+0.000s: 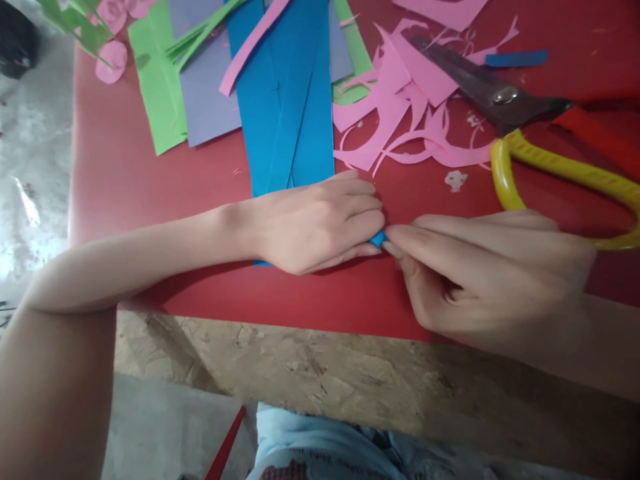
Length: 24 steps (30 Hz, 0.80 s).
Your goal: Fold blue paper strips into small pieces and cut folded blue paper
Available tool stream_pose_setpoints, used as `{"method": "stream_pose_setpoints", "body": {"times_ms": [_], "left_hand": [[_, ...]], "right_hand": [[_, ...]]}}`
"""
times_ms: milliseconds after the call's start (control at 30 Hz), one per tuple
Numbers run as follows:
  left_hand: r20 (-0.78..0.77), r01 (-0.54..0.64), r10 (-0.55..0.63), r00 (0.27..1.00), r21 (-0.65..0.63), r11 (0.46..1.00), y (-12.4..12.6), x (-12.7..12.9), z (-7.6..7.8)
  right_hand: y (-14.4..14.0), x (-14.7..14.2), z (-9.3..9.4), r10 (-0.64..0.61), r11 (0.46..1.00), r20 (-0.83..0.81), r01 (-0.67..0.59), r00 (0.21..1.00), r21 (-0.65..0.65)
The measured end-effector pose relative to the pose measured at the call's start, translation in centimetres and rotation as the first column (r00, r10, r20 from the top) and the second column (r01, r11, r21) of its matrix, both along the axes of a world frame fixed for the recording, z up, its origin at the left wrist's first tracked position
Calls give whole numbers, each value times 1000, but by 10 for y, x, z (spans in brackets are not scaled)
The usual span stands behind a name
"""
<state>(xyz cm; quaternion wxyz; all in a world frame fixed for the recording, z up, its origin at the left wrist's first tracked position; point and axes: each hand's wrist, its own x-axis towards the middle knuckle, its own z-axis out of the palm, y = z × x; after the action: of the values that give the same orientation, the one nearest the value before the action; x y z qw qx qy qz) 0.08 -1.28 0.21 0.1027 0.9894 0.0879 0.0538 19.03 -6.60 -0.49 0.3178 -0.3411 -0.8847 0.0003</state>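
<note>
The left hand (320,223) lies flat, fingers pressed together and pointing toward 3 o'clock, covering the near end of a blue paper strip (287,100) whose long axis runs from 12 to 6 o'clock across the red table (125,180). Only a small blue corner (379,239) shows at the left fingertips, and the right hand (480,273) meets it from 3 o'clock, its thumb and forefinger (425,241) closed in a pinch on that corner (how much paper sits under the left palm is hidden). Both hands touch the blue piece; the left lies over more of it. At 1 o'clock from the hands lie pink paper scraps (400,120), and scissors (505,100) with a yellow handle (560,167) lie just beyond the right hand. Green paper (157,87) and lilac paper (207,87) sit at 11 o'clock. No container is in view.
</note>
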Motion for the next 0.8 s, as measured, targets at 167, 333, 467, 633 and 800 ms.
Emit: {"method": "stream_pose_setpoints", "body": {"times_ms": [167, 333, 467, 633, 800], "left_hand": [[159, -16, 3, 987, 79, 997, 0, -2, -1], [258, -62, 40, 965, 76, 995, 1, -2, -1], [254, -39, 27, 967, 40, 998, 1, -2, -1], [143, -31, 22, 989, 60, 998, 2, -2, -1], [185, -22, 4, 983, 97, 995, 1, -2, 0]], "right_hand": [[7, 5, 0, 50, 996, -50, -54, 997, -74], [12, 10, 3, 120, 985, -60, -126, 991, -120], [12, 12, 5, 114, 988, 1, -113, 993, -107], [11, 11, 4, 145, 988, 39, -143, 989, -49], [11, 11, 2, 124, 990, 60, -120, 990, -67]]}}
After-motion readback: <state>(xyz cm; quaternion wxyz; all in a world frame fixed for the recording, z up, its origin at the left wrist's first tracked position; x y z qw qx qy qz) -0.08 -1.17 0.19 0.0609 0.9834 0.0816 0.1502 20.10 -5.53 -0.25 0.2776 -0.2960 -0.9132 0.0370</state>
